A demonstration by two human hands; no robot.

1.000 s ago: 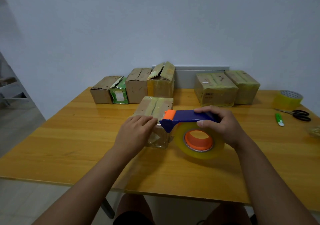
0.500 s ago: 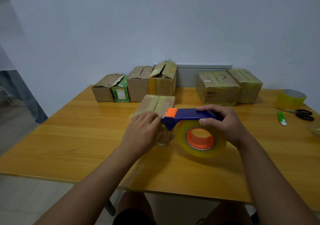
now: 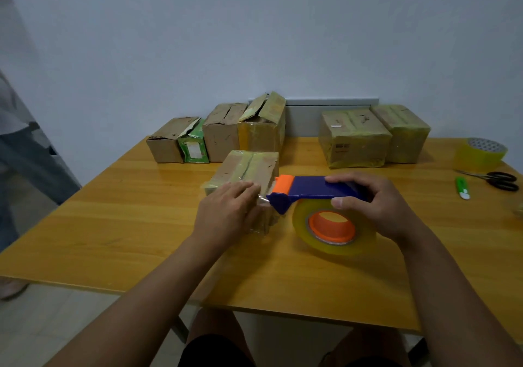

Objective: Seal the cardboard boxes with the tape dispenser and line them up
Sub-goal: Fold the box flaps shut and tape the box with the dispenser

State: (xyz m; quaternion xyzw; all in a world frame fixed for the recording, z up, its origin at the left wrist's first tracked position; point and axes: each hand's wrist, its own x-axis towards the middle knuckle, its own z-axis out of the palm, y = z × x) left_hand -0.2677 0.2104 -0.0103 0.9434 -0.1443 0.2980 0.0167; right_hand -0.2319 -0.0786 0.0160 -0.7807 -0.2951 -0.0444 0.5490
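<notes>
Your left hand lies on the near end of the cardboard box in the middle of the counter, fingers straight and close together, pressing down on the clear tape at the box's near top edge. The box top is already covered in yellowish tape along its centre seam.

Your right hand grips the tape dispenser, with the fingers curled over the top of the blue handle and the thumb under it. The dispenser's orange and blue head touches the box's right near corner, just beside your left fingertips. Its roll of clear tape with an orange hub hangs below the handle, close to the counter.

Along the far edge, against the wall, a row of four boxes stands on the left, some with their flaps lifted. Two taped boxes stand side by side on the right. Farther right lie a spare tape roll, scissors and a green cutter. A person's clothing shows at the left edge.
</notes>
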